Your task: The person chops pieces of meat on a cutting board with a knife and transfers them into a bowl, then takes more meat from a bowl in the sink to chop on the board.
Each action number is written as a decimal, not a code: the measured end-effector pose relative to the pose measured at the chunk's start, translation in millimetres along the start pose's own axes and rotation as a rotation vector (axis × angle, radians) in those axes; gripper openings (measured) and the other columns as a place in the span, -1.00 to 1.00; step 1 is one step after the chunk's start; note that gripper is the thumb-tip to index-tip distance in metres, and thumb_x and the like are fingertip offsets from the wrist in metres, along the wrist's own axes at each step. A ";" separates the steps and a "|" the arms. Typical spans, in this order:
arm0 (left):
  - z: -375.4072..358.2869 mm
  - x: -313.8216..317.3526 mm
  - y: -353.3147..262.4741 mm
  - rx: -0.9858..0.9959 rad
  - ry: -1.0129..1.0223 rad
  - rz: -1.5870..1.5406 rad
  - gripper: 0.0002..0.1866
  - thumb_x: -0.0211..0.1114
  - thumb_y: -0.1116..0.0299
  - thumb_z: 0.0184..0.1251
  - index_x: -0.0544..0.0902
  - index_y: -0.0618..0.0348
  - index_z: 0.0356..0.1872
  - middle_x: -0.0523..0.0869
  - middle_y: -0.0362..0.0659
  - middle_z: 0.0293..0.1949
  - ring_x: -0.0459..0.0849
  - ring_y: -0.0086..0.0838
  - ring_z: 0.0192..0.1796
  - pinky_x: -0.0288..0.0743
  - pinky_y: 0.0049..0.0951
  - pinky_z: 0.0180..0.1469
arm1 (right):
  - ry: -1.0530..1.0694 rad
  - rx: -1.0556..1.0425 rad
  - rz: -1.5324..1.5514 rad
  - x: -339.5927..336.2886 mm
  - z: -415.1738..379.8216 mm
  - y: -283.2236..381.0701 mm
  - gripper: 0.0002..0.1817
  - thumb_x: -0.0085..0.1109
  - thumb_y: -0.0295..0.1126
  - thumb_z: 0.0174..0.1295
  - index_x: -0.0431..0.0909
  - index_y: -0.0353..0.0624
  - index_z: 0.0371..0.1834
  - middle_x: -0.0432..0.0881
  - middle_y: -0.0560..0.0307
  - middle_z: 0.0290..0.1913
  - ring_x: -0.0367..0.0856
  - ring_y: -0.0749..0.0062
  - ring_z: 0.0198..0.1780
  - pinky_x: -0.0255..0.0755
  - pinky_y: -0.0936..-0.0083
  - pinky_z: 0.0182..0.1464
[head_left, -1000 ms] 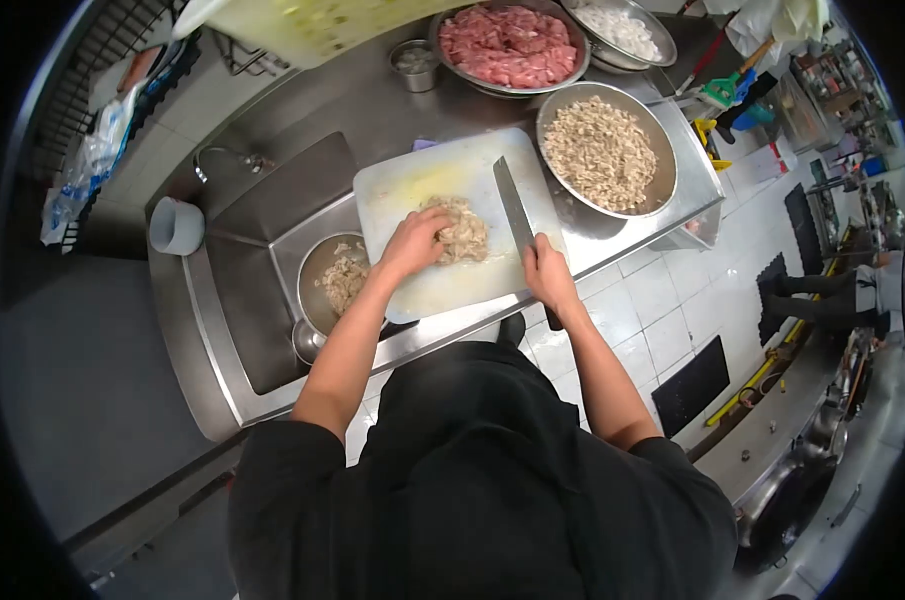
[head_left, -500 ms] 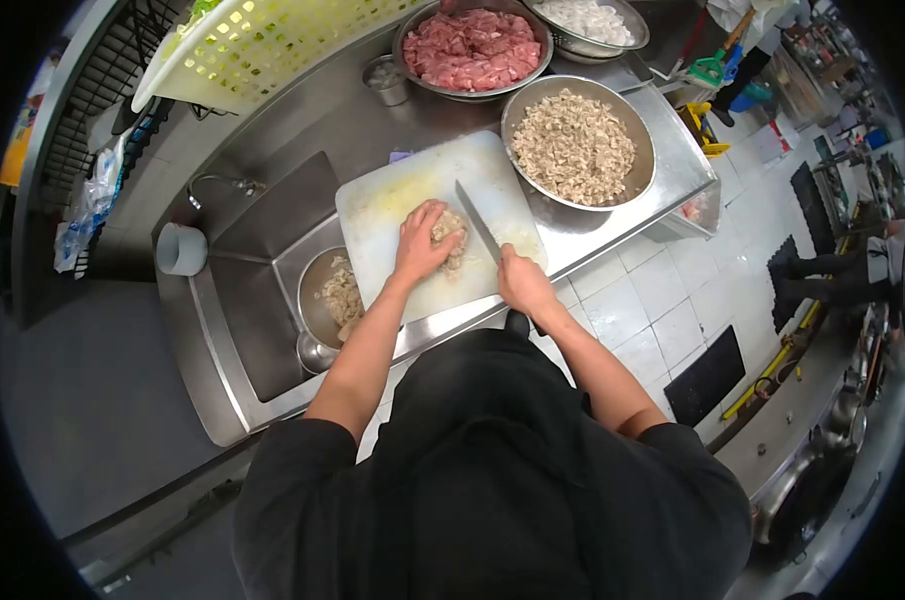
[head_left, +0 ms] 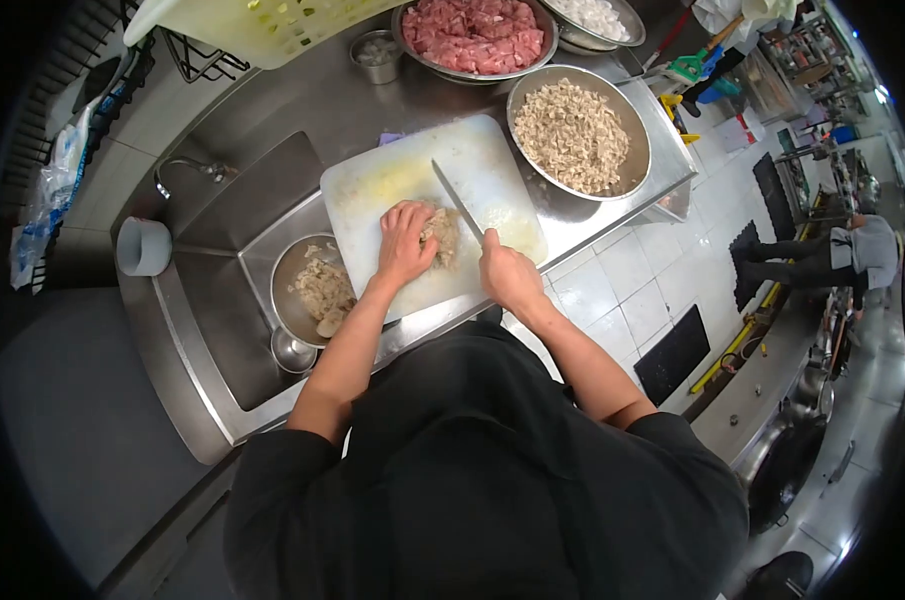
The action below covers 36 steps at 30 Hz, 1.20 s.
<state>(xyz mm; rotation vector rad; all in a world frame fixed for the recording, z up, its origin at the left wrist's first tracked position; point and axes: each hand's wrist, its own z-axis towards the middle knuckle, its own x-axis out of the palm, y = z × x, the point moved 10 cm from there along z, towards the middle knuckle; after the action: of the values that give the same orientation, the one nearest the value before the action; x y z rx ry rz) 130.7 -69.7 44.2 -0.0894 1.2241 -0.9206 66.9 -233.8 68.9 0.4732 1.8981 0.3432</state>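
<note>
A white cutting board [head_left: 482,145] with yellowish stains lies on the steel counter at the sink's right edge. On it sits a clump of pale brown food [head_left: 443,240], perhaps cooked meat. My left hand [head_left: 404,243] presses on the clump's left side with curled fingers. My right hand [head_left: 510,272] is wrapped round the handle of a kitchen knife [head_left: 457,200]. Its blade points up and left across the board, just right of the clump. Beyond the board, a large steel bowl [head_left: 636,172] holds chopped pale brown pieces [head_left: 572,135].
A steel bowl [head_left: 283,285] with more pale brown food and a ladle [head_left: 293,352] are in the sink [head_left: 212,320] on the left. Raw meat [head_left: 472,35] fills a bowl at the back, beside a small metal cup [head_left: 376,58]. Another person [head_left: 822,262] stands far right.
The whole view has shifted and tilted slightly. Both hands remain at the board, the left on the clump and the right on the knife.
</note>
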 end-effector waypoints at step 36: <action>-18.6 -0.3 23.4 -0.157 0.021 -0.206 -0.66 0.39 0.39 0.32 0.72 0.17 0.11 0.64 0.03 0.23 0.52 -0.03 0.30 0.46 -0.08 0.36 | 0.208 -0.160 -0.035 42.5 54.1 25.6 -0.72 -0.03 -0.39 0.43 0.32 -0.30 0.11 0.74 -0.48 -0.19 0.77 -0.38 -0.12 0.60 -0.18 0.00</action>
<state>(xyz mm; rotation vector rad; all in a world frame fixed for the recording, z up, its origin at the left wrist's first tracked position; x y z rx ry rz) 128.2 -46.9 25.1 -0.3366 1.3226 -1.0037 107.7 -190.2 26.2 0.3061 2.0575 0.5339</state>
